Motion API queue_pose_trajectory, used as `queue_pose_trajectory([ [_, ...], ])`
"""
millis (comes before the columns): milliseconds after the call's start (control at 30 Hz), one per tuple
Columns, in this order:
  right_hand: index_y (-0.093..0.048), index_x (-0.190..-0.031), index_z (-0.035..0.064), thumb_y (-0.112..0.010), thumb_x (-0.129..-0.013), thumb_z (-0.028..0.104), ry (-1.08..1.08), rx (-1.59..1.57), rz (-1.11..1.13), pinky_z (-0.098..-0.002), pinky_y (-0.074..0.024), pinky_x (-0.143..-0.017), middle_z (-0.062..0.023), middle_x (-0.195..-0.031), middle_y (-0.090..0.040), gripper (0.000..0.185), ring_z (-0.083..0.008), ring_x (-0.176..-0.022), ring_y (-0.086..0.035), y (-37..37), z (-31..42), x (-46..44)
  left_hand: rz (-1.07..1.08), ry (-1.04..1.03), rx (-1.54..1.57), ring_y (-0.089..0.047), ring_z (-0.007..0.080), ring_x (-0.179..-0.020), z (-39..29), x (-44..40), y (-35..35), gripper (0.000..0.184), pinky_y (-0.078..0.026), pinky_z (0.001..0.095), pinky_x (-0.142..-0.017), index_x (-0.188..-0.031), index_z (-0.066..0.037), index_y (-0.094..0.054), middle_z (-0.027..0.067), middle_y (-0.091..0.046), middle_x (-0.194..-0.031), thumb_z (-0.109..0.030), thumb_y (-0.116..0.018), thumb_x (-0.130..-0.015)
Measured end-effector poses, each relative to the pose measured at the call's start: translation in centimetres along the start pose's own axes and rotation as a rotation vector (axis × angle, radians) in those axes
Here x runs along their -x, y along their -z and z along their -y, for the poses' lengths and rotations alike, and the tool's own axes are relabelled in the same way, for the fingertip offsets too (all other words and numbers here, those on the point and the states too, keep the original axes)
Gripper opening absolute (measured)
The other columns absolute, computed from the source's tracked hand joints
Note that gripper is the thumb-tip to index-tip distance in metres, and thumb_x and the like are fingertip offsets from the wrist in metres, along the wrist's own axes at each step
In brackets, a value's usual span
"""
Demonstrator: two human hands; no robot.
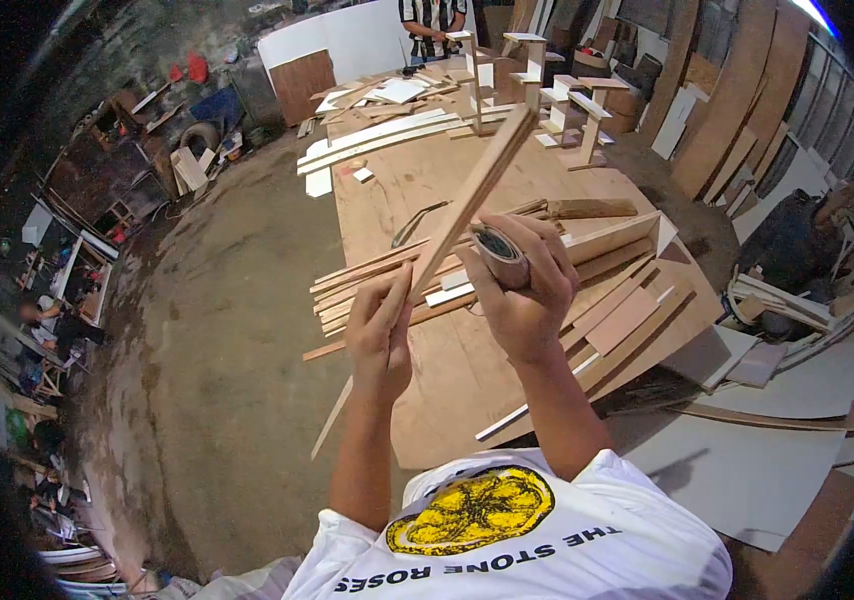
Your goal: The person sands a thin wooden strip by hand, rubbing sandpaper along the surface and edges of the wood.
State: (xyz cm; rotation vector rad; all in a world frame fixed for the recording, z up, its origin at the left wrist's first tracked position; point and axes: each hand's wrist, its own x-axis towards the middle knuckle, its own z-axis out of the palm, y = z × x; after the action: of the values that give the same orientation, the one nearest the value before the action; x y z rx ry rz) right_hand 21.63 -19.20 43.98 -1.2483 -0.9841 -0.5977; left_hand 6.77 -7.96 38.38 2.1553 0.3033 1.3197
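Observation:
My left hand [382,325] is closed around a long thin wooden strip [477,190], which slants up to the right over the table, its lower end passing below my wrist. Wrapped in the fingers of my right hand [532,285] is a rolled piece of sandpaper [501,256], its dark open end facing me, close beside the strip. Beneath both hands, several thin wooden strips [347,290] lie side by side on the plywood table [447,410]. A longer wooden frame piece [617,238] and flat boards [625,318] rest to the right.
Small wooden stands [532,75] rise at the table's far right. White-faced strips [377,142] and offcuts [397,92] lie farther back. A person in a striped shirt [432,20] stands at the far end. Boards [737,100] lean at right; another person [47,312] is at left.

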Motion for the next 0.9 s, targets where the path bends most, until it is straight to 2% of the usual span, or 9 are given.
queue_pose_trajectory([
  [133,-0.083,-0.118,0.012,-0.097,-0.079,0.009,-0.059,0.162,0.097,-0.0341,-0.0593,-0.077,-0.0067,-0.117,-0.065,0.042,-0.0216,-0.095,-0.069,1.2,-1.5,2.7,0.164,0.191,-0.031,-0.069,0.0267,-0.105,0.8,3.7,0.7,0.048,-0.056,0.0353,-0.089,-0.144,-0.004,-0.073,0.0134,-0.072,-0.116,0.009,-0.065,-0.099],
  [200,-0.083,-0.117,0.0095,-0.097,-0.078,0.009,-0.098,0.245,0.189,-0.0335,-0.0594,-0.076,-0.007,-0.118,-0.062,0.041,-0.0194,-0.097,-0.068,1.3,-2.1,4.0,0.203,0.154,-0.039,-0.07,0.0281,-0.1,1.2,4.6,1.4,0.046,-0.056,0.0367,-0.088,-0.142,-0.005,-0.074,0.0148,-0.073,-0.11,0.006,-0.066,-0.098],
  [267,-0.083,-0.118,0.0117,-0.097,-0.078,0.015,-0.145,0.269,0.223,-0.0379,-0.0601,-0.081,-0.0095,-0.118,-0.063,0.042,-0.0252,-0.1,-0.069,1.1,-2.8,5.7,0.23,0.204,0.012,-0.07,0.0278,-0.095,2.2,6.2,1.4,0.044,-0.057,0.0363,-0.085,-0.141,-0.004,-0.075,0.015,-0.073,-0.108,0.004,-0.067,-0.099],
  [433,-0.082,-0.124,0.0173,-0.095,-0.081,0.022,-0.285,0.398,0.356,-0.0432,-0.0614,-0.088,-0.0116,-0.124,-0.064,0.045,-0.0312,-0.107,-0.072,0.7,-5.1,11.5,0.318,0.213,-0.19,-0.07,0.0254,-0.084,4.8,9.5,1.0,0.046,-0.059,0.0397,-0.074,-0.132,-0.005,-0.075,0.0114,-0.074,-0.097,-0.001,-0.086,-0.087],
  [500,-0.082,-0.126,0.0188,-0.094,-0.083,0.025,-0.47,0.392,0.402,-0.0446,-0.0609,-0.089,-0.0112,-0.122,-0.064,0.045,-0.0324,-0.107,-0.071,0.3,-5.6,13.6,0.326,0.267,-0.167,-0.07,0.0269,-0.085,7.1,11.3,0.4,0.042,-0.059,0.0403,-0.075,-0.129,-0.005,-0.076,0.0109,-0.076,-0.099,-0.001,-0.085,-0.088],
  [633,-0.081,-0.125,0.0162,-0.093,-0.085,0.027,-0.52,0.552,0.522,-0.0455,-0.0602,-0.089,-0.012,-0.122,-0.064,0.044,-0.0328,-0.108,-0.071,0.1,-8.0,18.2,0.308,0.141,-0.196,-0.072,0.0245,-0.08,12.4,15.8,-1.3,0.035,-0.059,0.0377,-0.069,-0.123,-0.009,-0.08,0.0091,-0.076,-0.098,-0.006,-0.088,-0.089],
  [733,-0.08,-0.125,0.0119,-0.093,-0.084,0.024,-0.591,0.57,0.581,-0.0448,-0.0592,-0.09,-0.0147,-0.122,-0.064,0.044,-0.0342,-0.106,-0.07,-0.3,-10.1,21.4,0.345,0.207,-0.219,-0.071,0.0249,-0.079,15.1,19.3,-2.9,0.031,-0.058,0.0375,-0.068,-0.12,-0.008,-0.081,0.0097,-0.077,-0.1,-0.009,-0.087,-0.09],
  [833,-0.08,-0.125,0.0119,-0.093,-0.085,0.025,-0.655,0.548,0.618,-0.0458,-0.0595,-0.092,-0.0151,-0.123,-0.064,0.044,-0.0357,-0.108,-0.071,-0.3,-11.9,24.8,0.41,0.413,-0.106,-0.071,0.0332,-0.092,16.1,21.6,-3.8,0.031,-0.059,0.0435,-0.083,-0.12,-0.004,-0.08,0.0143,-0.078,-0.107,-0.005,-0.083,-0.089],
  [900,-0.079,-0.127,0.0124,-0.092,-0.086,0.026,-0.666,0.54,0.647,-0.0461,-0.0598,-0.093,-0.0152,-0.123,-0.064,0.045,-0.0365,-0.11,-0.071,-0.5,-13.9,26.4,0.438,0.433,-0.151,-0.07,0.034,-0.095,17.6,23.0,-5.0,0.031,-0.058,0.0442,-0.085,-0.12,-0.003,-0.079,0.0149,-0.077,-0.107,-0.005,-0.082,-0.09],
])
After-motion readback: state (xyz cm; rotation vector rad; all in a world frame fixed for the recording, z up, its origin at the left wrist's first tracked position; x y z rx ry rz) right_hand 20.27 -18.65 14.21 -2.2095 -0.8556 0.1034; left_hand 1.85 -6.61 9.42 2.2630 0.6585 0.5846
